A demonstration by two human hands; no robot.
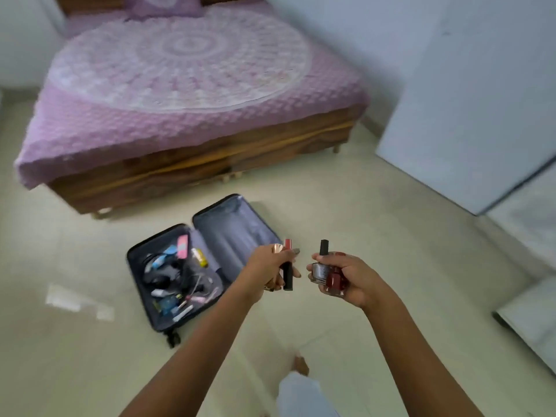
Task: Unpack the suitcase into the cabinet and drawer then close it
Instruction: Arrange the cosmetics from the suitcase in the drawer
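Note:
A small dark suitcase (234, 236) lies open on the floor in front of the bed. Its left half holds several small cosmetics and a dark tangle of cables; its right half shows bare grey lining. Above the suitcase's right edge my left hand (267, 272) grips a few slim cosmetic tubes (288, 276), one black with a red top. To the right of it, my right hand (349, 279) holds nail polish bottles (326, 273), one silver-grey with a black cap and one dark red.
A wooden bed (186, 94) with a purple patterned cover fills the back. A white cabinet door (469, 109) stands open at the right, with more white furniture (532, 320) at the lower right edge. Pale tiled floor surrounds the suitcase. My foot (301, 364) shows below.

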